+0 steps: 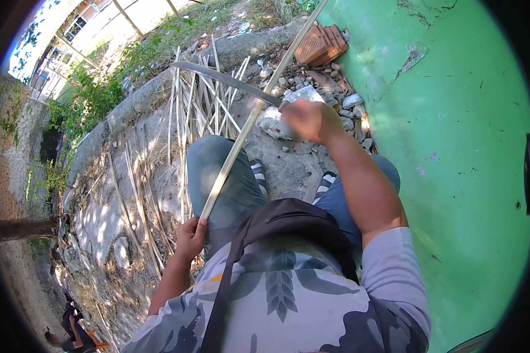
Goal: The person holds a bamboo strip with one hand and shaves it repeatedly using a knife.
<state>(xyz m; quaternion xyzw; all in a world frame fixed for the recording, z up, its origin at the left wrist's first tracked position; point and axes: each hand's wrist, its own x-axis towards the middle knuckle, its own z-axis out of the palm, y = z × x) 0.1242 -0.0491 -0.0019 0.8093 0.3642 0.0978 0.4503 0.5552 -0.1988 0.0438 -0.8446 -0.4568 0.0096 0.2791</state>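
Gripping machete [225, 77] in right hand [311, 120], crosswise to pale bamboo strip [234, 157]; clamping strip's lower end in left hand [189, 237], well apart.

A green wall [453, 153] bars the right, the blade [225, 79] crosses ahead, leftward air is open.

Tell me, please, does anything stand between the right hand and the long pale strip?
Yes: the long knife in the right hand crosses the pale strip close to that hand. Whether knife and strip touch, I cannot tell. Nothing visible separates the left hand from the strip it holds.
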